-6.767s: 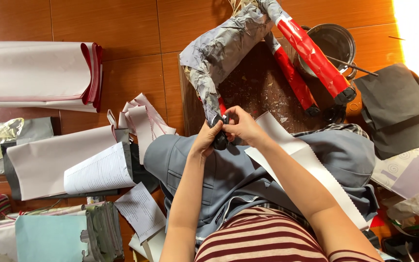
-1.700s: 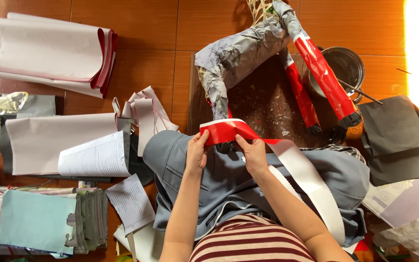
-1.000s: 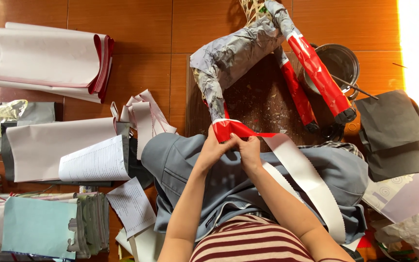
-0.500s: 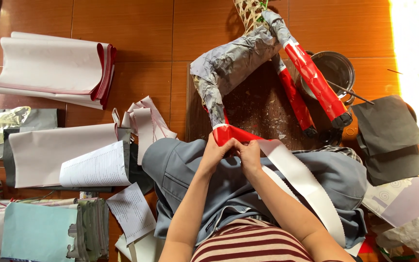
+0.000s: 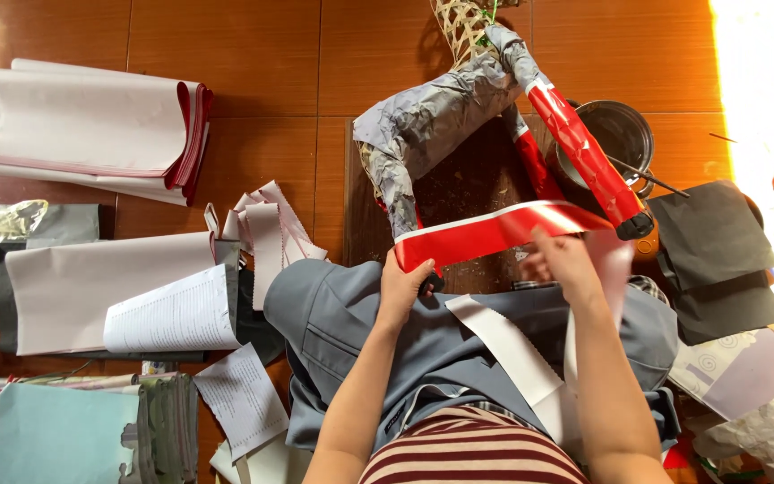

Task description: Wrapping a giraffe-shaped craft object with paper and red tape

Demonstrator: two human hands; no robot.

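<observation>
A long strip of red paper [image 5: 485, 235], white on its back, is stretched between my two hands above my lap. My left hand [image 5: 402, 285] pinches its left end, close to the foot of a woven frame figure [image 5: 432, 134] covered in grey paper. My right hand [image 5: 559, 262] holds the strip further right, where it folds down into a white tail over my grey trousers [image 5: 351, 323]. Part of the figure is wrapped in red paper [image 5: 584, 161]. The figure stands on a dark brown board [image 5: 477, 188].
A dark metal pot [image 5: 624, 134] with a stick stands at the right of the board. Dark grey sheets [image 5: 718, 260] lie at the right. Stacks of white and red paper [image 5: 91, 134], printed sheets [image 5: 172, 314] and cut strips [image 5: 266, 229] lie on the brown floor at the left.
My hands were close together at the figure's foot, holding the red paper bunched up. Now my right hand has drawn away to the right, pulling the strip out flat.
</observation>
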